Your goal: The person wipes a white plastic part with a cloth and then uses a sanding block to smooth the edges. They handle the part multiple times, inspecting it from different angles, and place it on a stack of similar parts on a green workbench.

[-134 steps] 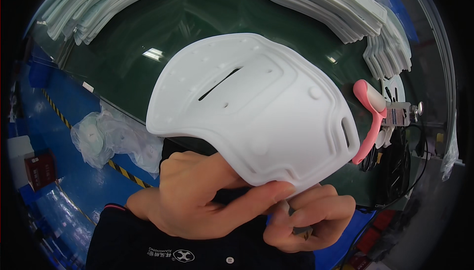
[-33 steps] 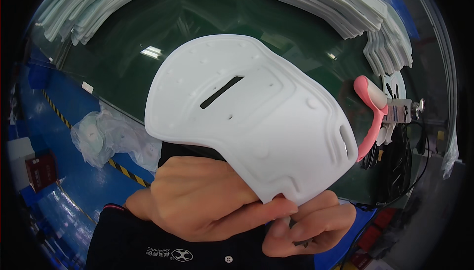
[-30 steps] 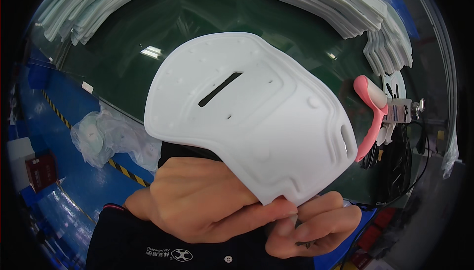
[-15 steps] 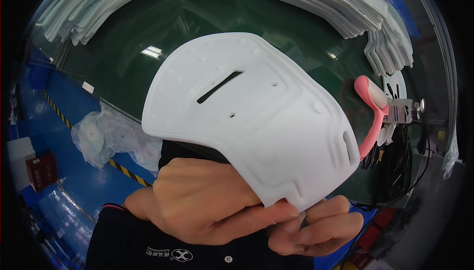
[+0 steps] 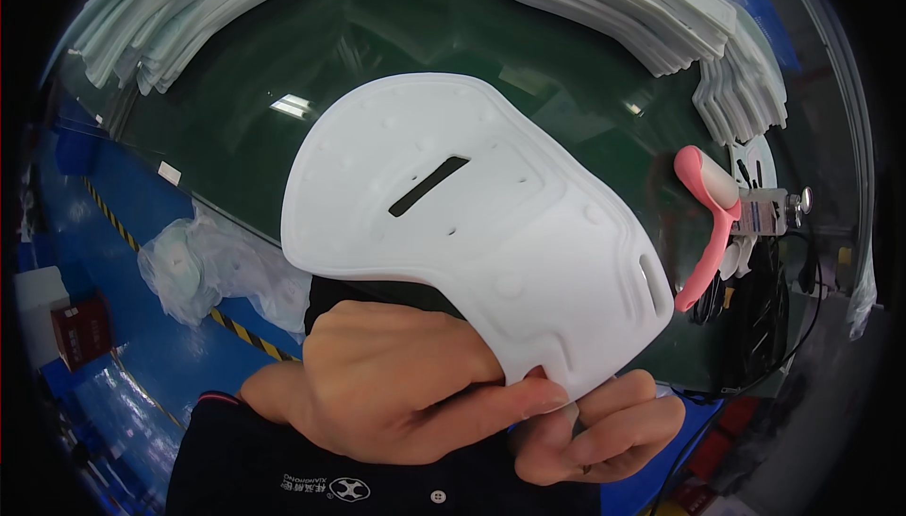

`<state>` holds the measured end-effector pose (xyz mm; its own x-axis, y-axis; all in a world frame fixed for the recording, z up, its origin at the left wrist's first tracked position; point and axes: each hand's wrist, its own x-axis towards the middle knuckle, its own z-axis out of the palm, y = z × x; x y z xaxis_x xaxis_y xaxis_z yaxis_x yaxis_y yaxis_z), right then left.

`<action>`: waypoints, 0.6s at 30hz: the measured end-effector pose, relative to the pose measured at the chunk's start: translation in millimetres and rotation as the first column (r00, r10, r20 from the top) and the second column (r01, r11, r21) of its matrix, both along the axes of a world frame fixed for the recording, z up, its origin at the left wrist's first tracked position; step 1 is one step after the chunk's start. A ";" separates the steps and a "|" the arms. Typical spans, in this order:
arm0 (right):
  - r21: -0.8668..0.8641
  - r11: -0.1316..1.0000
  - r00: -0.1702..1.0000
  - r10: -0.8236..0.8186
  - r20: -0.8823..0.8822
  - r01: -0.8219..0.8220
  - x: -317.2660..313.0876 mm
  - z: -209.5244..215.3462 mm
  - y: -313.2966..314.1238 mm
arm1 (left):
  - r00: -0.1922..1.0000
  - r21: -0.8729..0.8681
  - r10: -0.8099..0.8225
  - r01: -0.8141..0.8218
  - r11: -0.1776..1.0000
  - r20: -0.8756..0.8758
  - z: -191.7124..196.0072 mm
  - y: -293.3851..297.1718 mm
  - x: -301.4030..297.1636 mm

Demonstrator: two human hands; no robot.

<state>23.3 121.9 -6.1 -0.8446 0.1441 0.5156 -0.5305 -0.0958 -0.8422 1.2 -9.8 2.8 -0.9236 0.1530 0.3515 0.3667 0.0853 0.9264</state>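
Observation:
A white moulded plastic panel [image 5: 557,261] with a rounded far end, a long dark slot and small holes is held up tilted over the table. My left hand [image 5: 396,384] is closed on its near edge, thumb pressed by the lower corner; part of the fingers is hidden beneath the panel. Right beside that thumb is my right hand [image 5: 604,431], fingers curled together at the same corner. What sits between its fingertips is too small and hidden to make out.
Stacks of white panels stand at the far left [image 5: 208,16] and far right [image 5: 613,7] of the green table [image 5: 396,35]. A pink-and-white handled tool [image 5: 706,224] lies at right, near a metal fixture [image 5: 764,211] and black cables [image 5: 755,327]. Clear plastic bags [image 5: 217,261] hang left.
The panel has tilted a little and its far end has dropped slightly nearer, uncovering more of the pink tool's handle. Both hands keep their place at the corner, shifting only slightly.

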 end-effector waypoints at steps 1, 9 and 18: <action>-0.011 0.999 0.999 0.031 -0.025 -0.032 -2.2 -2.2 0.4 | 1.000 0.016 0.002 -0.002 1.000 0.019 -1.2 0.4 1.5; 0.243 0.970 0.981 0.028 -0.194 0.020 -5.5 -4.2 -1.1 | 0.994 -0.028 0.003 -0.006 1.000 -0.108 -1.9 1.4 -4.1; 0.156 0.988 0.987 0.003 -0.164 0.023 -10.8 1.5 -6.1 | 0.998 -0.009 0.019 -0.020 1.000 -0.068 0.1 0.9 -1.1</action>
<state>12.5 115.8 -4.6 -0.7464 0.0585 0.6629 -0.6620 0.0363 -0.7486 0.1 -8.9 2.9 -0.9005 0.1387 0.4122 0.4269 0.1015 0.8986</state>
